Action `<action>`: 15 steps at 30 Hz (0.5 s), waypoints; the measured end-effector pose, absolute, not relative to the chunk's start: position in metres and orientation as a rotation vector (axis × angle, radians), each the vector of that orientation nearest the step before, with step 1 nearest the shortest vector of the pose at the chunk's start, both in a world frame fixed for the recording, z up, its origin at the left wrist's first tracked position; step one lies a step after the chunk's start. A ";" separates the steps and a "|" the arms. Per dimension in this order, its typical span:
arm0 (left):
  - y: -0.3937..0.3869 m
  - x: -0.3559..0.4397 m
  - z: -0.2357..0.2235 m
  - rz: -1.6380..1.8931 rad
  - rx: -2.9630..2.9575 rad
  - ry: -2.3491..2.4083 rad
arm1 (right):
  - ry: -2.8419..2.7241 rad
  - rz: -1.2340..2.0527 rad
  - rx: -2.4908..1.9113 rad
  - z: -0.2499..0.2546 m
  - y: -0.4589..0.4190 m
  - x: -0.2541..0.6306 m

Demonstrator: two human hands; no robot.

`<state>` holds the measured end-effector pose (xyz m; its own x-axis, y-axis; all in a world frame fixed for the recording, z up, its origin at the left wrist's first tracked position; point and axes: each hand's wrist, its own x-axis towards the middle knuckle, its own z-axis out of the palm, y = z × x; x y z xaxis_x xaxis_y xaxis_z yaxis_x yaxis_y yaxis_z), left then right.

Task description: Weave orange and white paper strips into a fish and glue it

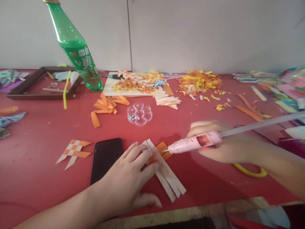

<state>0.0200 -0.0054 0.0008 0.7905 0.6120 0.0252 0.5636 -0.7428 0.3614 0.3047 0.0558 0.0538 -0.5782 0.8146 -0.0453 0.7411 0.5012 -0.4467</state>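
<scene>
My left hand (pixel 137 173) lies with fingers spread over woven paper strips, its fingertips pressing them to the table. The cream paper strips (pixel 176 183) run down to the right, and orange paper strips (pixel 161 148) cross them. A pink hot glue gun (pixel 188 144) is gripped in my right hand (pixel 214 140), with a long clear glue stick (pixel 259 124) coming out of its back. Its nozzle is at the orange strips; whether it touches them I cannot tell. Left of my left hand lie a black phone (pixel 105 157) and a woven orange-and-cream paper fish (pixel 73 152).
A clear flower-shaped bead box (pixel 139 114) sits mid-table, near folded orange strips (pixel 105 106). Behind it are piled woven fish (pixel 143 81) and yellow-orange scraps (pixel 200 83). A green bottle (pixel 76 51) stands by a dark frame (pixel 26 84). A yellow ring (pixel 252 173) lies below my right forearm.
</scene>
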 end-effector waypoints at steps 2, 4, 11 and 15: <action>-0.005 0.021 0.001 0.204 2.646 0.889 | -2.625 0.716 -1.287 0.053 0.056 0.299; -0.005 0.021 0.002 0.208 2.643 0.882 | -2.678 0.692 -1.278 0.052 0.057 0.293; -0.005 0.020 0.000 0.204 2.627 0.884 | -2.859 0.531 -1.324 0.055 0.060 0.278; -0.005 0.020 -0.001 0.205 2.631 0.873 | -2.902 0.451 -1.354 0.060 0.060 0.276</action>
<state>0.0195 -0.0052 -0.0014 0.7987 0.6013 0.0240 0.5491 -0.7445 0.3799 0.2757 0.0600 0.0604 -0.6461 0.7370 -0.1987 0.7625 0.6115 -0.2112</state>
